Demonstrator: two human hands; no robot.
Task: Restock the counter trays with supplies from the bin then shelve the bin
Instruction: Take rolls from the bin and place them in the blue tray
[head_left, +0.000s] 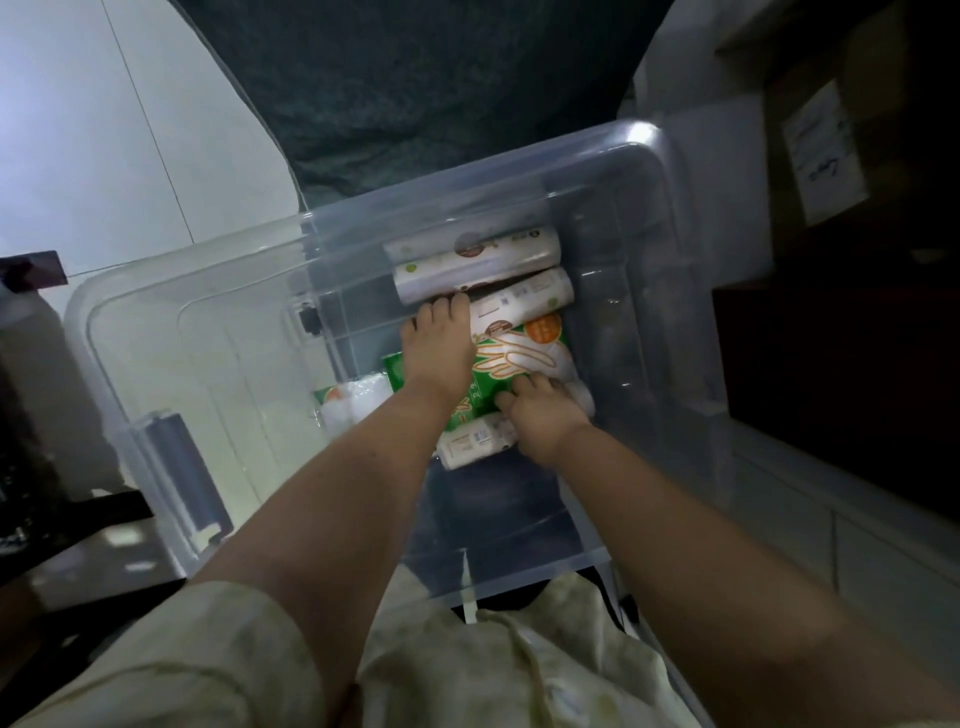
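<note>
The clear plastic bin (519, 171) stands open close in front of the person, its walls glossy and its corners rounded. Its clear lid (171, 332), with a grey clip latch (179, 462), lies against the bin's left side.

Both bare hands are down inside the bin. The left hand (439, 348) lies flat with straight fingers, palm on the green packet (524, 358) and fingertips touching a white roll (441, 278). The right hand (540, 415) has its fingers curled onto the packet's near edge and seems to grip it, though the dim light leaves the thumb unclear.

The green packet is shiny film printed with a white glove outline and a round orange badge (543, 330). White characters run along its edge, too blurred to read.

Beyond it lie smooth white cylinder rolls, side by side. Each carries a brown round mark and fine print that is not legible. Another roll (475, 441) lies under the right hand. A second green and white packet (353, 402) sits to the left of the left forearm.

At far right a brown cardboard box (831, 93) bears a white paper label (823, 156) with faint handwriting.
</note>
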